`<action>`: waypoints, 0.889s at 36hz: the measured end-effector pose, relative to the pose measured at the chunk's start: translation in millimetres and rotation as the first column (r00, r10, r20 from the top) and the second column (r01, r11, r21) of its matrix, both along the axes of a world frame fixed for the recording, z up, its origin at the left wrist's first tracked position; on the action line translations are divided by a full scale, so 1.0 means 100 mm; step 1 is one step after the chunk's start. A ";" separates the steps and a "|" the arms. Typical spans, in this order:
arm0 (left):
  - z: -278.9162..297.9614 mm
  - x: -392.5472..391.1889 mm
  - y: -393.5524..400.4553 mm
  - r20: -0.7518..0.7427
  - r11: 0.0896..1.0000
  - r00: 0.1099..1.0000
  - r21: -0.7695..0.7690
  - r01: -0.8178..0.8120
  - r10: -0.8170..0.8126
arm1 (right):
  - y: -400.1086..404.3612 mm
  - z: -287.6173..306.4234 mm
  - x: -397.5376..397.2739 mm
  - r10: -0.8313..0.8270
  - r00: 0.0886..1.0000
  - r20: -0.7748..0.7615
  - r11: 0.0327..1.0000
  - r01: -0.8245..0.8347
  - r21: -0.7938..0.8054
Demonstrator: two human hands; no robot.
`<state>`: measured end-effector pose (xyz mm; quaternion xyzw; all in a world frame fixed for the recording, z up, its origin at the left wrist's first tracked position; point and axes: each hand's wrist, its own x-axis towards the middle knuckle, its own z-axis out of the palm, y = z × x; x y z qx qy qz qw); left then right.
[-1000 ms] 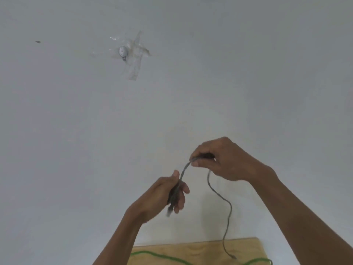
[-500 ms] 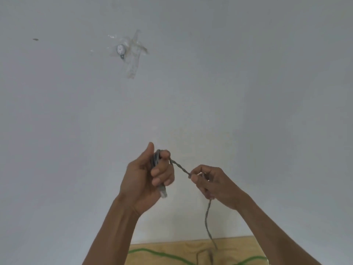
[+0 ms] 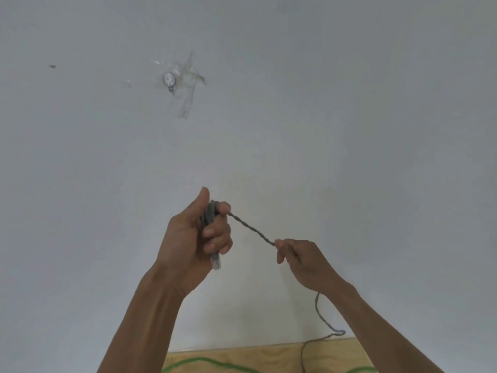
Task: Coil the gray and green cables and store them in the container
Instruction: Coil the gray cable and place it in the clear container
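Note:
My left hand [image 3: 197, 238] is raised in front of the wall and closed around several loops of the gray cable [image 3: 251, 229], whose clear plug end sticks out below the fingers. A twisted stretch of that cable runs taut down to the right into my right hand [image 3: 301, 261], which pinches it. Below my right wrist the cable hangs slack and trails onto the wooden table [image 3: 279, 356]. The green cable [image 3: 215, 363] lies across the table at the bottom edge. No container is in view.
A plain white wall fills most of the view, with a small metal fitting under clear tape [image 3: 172, 79] high at the left. Only the far strip of the wooden table shows at the bottom.
My left hand turned upward with the loops gathered in it. My right hand dropped lower and moved right along the gray cable, pulling the stretch between the hands longer.

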<state>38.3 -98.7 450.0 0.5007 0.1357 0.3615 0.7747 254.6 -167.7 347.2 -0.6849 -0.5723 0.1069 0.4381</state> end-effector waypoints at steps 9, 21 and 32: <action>0.14 -0.23 0.48 0.179 0.976 0.977 -0.202 -0.081 0.118 | -0.24 0.01 -0.16 0.205 0.975 -0.089 0.969 -0.189 0.157; 0.15 0.09 0.45 0.266 0.987 0.953 -0.103 -0.120 0.144 | -0.15 -0.28 -0.45 0.141 0.988 -0.069 0.986 -0.146 -0.078; -0.24 0.01 0.73 -0.068 0.970 0.982 0.178 -0.164 0.179 | -0.56 0.32 -0.60 0.204 0.978 0.048 0.977 -0.206 0.048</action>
